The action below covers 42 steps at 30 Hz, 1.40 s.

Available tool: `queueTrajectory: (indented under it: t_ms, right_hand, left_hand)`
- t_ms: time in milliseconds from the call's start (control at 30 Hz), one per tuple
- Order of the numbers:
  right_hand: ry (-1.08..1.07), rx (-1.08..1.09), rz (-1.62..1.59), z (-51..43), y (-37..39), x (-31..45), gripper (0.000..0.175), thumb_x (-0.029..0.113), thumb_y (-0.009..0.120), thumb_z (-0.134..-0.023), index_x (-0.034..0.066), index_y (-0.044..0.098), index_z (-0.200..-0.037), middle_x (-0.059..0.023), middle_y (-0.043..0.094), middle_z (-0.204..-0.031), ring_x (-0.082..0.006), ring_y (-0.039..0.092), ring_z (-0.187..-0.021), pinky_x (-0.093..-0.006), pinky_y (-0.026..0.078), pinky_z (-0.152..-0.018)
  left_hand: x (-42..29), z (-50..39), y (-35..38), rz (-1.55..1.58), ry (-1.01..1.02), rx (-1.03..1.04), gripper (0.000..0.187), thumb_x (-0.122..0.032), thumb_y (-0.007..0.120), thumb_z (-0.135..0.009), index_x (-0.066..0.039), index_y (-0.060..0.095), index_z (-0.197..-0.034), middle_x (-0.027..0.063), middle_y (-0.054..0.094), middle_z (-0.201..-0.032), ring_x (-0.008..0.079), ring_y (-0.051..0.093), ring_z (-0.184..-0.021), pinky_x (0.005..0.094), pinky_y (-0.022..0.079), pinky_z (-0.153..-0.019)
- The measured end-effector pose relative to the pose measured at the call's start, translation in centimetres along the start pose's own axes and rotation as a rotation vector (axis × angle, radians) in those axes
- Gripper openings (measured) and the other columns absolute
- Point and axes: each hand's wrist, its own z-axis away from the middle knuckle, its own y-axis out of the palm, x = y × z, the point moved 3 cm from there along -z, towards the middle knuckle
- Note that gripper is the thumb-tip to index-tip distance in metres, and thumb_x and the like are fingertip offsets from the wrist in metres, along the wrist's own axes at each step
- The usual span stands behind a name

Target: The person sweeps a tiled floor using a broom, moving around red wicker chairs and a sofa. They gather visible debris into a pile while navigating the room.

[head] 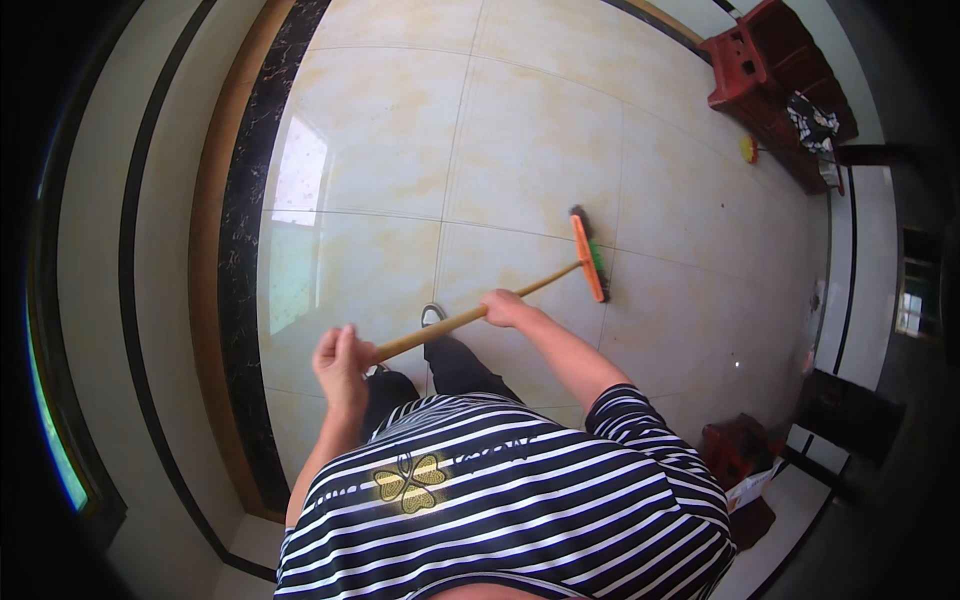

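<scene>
A push broom with a wooden handle slants across in front of my body. My left hand is at the handle's upper end, fingers curled around it. Farther down the shaft, my right hand grips it from above. The orange broom head with dark and green bristles rests on the tiled floor, to the right of my feet. One of my shoes shows just beyond the handle; the other is mostly hidden behind my left hand and the handle.
A dark red wooden bench or chair with a black-and-white cloth stands at the upper right. Near its base is a small yellow and red object. Another red piece of furniture is at lower right. A black marbled border edges the floor at left.
</scene>
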Motion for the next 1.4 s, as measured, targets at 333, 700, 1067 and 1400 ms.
queueTrajectory:
  t_ms: [333, 700, 1067, 1400]
  right_hand:
    - [-0.058, -0.182, -0.168, -0.8, 2.5, 0.0, 0.01, 0.017, 0.061, -0.068, 0.0074, 0.061, -0.071, -0.0164, 0.06, -0.076, -0.0338, 0.058, -0.075, -0.0413, 0.046, -0.065]
    - [-0.116, -0.274, -0.058, 0.5, -4.0, 2.3, 0.011, 0.018, 0.06, -0.068, 0.0076, 0.06, -0.07, -0.0164, 0.059, -0.078, -0.0343, 0.056, -0.076, -0.0429, 0.045, -0.066]
    - [-0.683, -0.217, -0.069, -10.2, -8.1, 27.2, 0.01, 0.013, 0.06, -0.066, 0.0054, 0.054, -0.064, -0.0161, 0.056, -0.067, -0.0352, 0.055, -0.067, -0.0416, 0.044, -0.059]
    - [-0.848, 0.059, -0.014, -20.3, -9.9, 47.9, 0.01, 0.016, 0.059, -0.066, 0.0068, 0.06, -0.069, -0.0152, 0.06, -0.071, -0.0336, 0.057, -0.07, -0.0402, 0.046, -0.064]
  left_hand:
    - [-0.7, 0.3, 4.7, -0.205, 0.078, 0.072, 0.027, -0.007, 0.053, -0.084, -0.007, 0.042, -0.059, -0.0009, 0.043, -0.049, 0.0065, 0.042, -0.043, 0.0211, 0.033, -0.04]
    - [-5.2, -1.4, 1.7, 0.205, 0.052, 0.105, 0.032, -0.013, 0.05, -0.086, -0.01, 0.037, -0.057, -0.0028, 0.031, -0.042, 0.0077, 0.029, -0.033, 0.0238, 0.031, -0.039]
    - [-20.9, 1.1, -8.8, -0.004, 0.795, -0.088, 0.026, -0.009, 0.047, -0.087, -0.009, 0.042, -0.062, -0.0003, 0.037, -0.045, 0.005, 0.032, -0.034, 0.019, 0.035, -0.038]
    - [-32.9, -5.0, -17.7, -0.036, 1.011, -0.407, 0.032, -0.011, 0.045, -0.088, -0.013, 0.035, -0.058, -0.0025, 0.032, -0.044, 0.0041, 0.026, -0.034, 0.0179, 0.028, -0.037]
